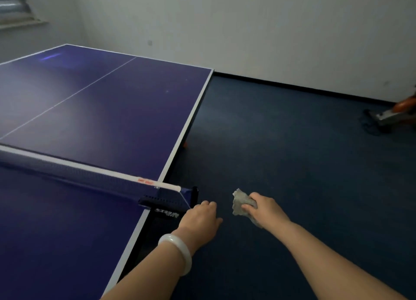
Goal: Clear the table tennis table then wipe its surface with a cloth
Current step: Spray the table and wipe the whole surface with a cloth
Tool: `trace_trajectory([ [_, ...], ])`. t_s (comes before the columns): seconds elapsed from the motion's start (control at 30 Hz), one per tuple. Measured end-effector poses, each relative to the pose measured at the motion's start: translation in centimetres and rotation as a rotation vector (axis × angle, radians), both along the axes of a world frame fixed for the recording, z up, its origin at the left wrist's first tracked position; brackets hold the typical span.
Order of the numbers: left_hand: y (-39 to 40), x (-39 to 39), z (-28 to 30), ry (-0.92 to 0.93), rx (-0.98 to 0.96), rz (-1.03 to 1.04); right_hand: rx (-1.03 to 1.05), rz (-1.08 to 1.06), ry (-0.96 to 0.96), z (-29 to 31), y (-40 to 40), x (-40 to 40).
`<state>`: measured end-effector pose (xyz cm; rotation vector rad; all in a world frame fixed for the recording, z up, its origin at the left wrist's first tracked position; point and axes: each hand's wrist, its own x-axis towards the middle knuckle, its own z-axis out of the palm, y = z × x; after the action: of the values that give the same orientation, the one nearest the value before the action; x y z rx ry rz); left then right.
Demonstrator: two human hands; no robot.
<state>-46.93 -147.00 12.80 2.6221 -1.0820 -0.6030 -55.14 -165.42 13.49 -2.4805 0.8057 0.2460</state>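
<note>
Bunching soft, light cloth (242,202) in right hand (262,207), loose corners flopping beyond fingers; left hand (203,216) loosely curled, holding nothing, beside net clamp (167,211).

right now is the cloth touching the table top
Apart. The head view shows the cloth bunched in the right hand, out past the table edge with dark floor showing between them.

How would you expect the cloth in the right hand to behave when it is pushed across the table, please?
The cloth looks crumpled in the right hand, so probably floppy and light. It would likely bunch unless pressed flat.
</note>
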Motion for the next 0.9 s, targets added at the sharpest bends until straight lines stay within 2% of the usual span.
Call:
trace_trajectory([
  [0.23, -10.9, 5.8, 1.0, 0.009, 0.004, -0.108, -0.038, -0.087, -0.015, 0.8, -9.2, 3.1],
  [0.4, -17.4, 10.4, -0.6, 0.03, 0.058, -0.043, -0.002, -0.036, -0.053, -0.4, -16.8, 7.4],
  [0.67, -22.7, 16.2, -2.4, -0.014, 0.147, 0.319, 0.095, 0.232, -0.026, -1.9, -26.5, 17.8],
  [0.77, -21.0, 17.9, -2.2, -0.029, 0.169, 0.523, 0.133, 0.383, 0.003, -2.2, -26.5, 22.8],
  [0.9, -16.6, 19.8, -2.4, -0.03, 0.242, 0.772, 0.186, 0.611, 0.009, -3.0, -22.4, 29.9],
])
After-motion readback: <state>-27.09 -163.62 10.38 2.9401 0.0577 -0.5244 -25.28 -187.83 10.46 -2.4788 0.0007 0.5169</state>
